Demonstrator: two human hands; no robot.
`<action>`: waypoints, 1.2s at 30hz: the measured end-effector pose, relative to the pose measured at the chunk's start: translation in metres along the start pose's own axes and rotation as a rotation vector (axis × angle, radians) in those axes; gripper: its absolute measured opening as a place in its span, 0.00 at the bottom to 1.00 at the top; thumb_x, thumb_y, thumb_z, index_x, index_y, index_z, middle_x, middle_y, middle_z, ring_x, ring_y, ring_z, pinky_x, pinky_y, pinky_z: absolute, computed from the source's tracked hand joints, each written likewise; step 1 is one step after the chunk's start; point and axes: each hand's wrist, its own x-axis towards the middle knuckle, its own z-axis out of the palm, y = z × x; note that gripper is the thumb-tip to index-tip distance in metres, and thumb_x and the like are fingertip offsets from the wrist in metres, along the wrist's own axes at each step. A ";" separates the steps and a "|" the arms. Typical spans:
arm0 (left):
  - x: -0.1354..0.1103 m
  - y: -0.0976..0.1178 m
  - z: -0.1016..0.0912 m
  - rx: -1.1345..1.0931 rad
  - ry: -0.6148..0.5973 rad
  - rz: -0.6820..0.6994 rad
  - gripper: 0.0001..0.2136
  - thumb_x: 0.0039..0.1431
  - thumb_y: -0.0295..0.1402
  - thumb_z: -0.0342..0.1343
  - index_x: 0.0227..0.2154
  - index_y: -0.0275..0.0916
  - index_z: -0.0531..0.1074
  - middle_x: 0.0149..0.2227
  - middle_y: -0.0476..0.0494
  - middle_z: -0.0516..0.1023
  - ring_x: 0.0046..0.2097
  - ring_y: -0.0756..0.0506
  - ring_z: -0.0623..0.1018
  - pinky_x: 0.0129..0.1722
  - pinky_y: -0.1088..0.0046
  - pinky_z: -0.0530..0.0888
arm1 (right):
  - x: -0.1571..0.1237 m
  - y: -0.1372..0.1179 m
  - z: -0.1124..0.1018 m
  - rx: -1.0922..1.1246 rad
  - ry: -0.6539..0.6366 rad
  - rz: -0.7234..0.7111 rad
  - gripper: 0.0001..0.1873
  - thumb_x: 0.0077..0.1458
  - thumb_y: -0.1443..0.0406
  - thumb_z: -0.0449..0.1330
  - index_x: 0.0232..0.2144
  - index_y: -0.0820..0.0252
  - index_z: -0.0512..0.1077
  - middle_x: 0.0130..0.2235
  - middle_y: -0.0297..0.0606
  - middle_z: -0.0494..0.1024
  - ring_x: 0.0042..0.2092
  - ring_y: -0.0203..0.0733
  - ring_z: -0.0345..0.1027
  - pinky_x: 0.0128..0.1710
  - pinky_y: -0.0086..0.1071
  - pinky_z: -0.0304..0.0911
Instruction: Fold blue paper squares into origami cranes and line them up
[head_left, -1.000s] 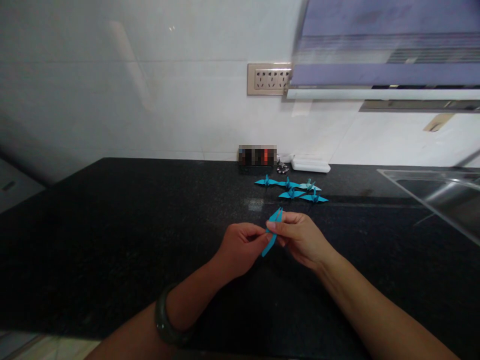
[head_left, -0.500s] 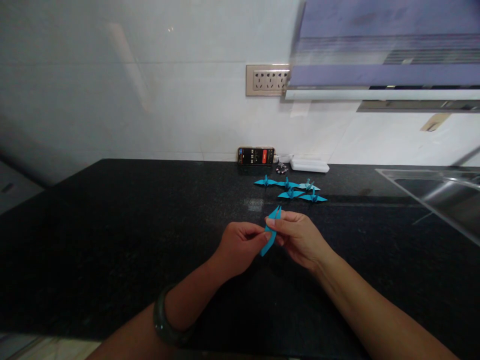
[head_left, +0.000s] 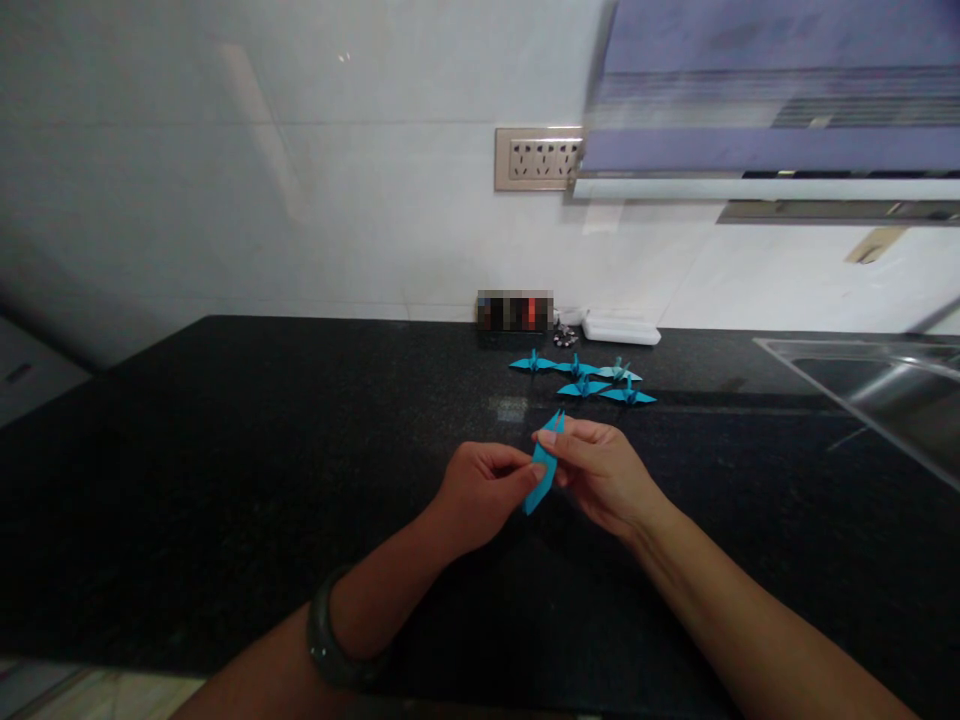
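Observation:
A narrow, folded piece of blue paper [head_left: 541,470] stands almost upright between my two hands above the black countertop [head_left: 225,450]. My left hand [head_left: 484,493] pinches its lower middle with thumb and fingertips. My right hand [head_left: 600,470] grips the upper part from the right, fingers curled around it. A dark bangle [head_left: 330,640] sits on my left wrist. Behind my hands, several finished blue paper cranes [head_left: 585,378] lie in a loose cluster on the counter.
A phone [head_left: 515,310] leans against the white tiled wall, with a small dark object [head_left: 565,337] and a white flat box [head_left: 621,328] beside it. A steel sink [head_left: 877,385] lies at the right. A range hood [head_left: 765,110] and a socket strip [head_left: 536,158] hang above.
My right fingers have shifted slightly up the paper and the paper's tip has tilted a little. Both hands stay in nearly the same place.

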 end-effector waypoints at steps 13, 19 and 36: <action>0.000 -0.002 0.002 -0.056 -0.031 -0.030 0.09 0.47 0.35 0.57 0.23 0.33 0.76 0.21 0.48 0.73 0.23 0.53 0.68 0.23 0.78 0.63 | 0.002 0.000 -0.002 -0.016 0.029 -0.022 0.12 0.42 0.59 0.63 0.20 0.64 0.72 0.18 0.32 0.68 0.18 0.27 0.55 0.17 0.25 0.50; 0.000 -0.007 0.003 -0.045 -0.022 -0.050 0.10 0.47 0.36 0.57 0.24 0.33 0.76 0.20 0.48 0.72 0.22 0.53 0.67 0.22 0.78 0.62 | 0.004 -0.001 -0.005 -0.035 0.095 -0.095 0.10 0.41 0.61 0.64 0.21 0.66 0.73 0.18 0.31 0.67 0.18 0.27 0.54 0.17 0.25 0.48; 0.005 -0.009 0.002 0.013 0.016 0.005 0.10 0.48 0.37 0.56 0.24 0.33 0.72 0.20 0.50 0.69 0.23 0.53 0.65 0.23 0.77 0.60 | 0.003 0.008 -0.005 -0.135 0.014 -0.073 0.15 0.41 0.60 0.64 0.16 0.63 0.66 0.17 0.29 0.65 0.16 0.26 0.52 0.14 0.24 0.45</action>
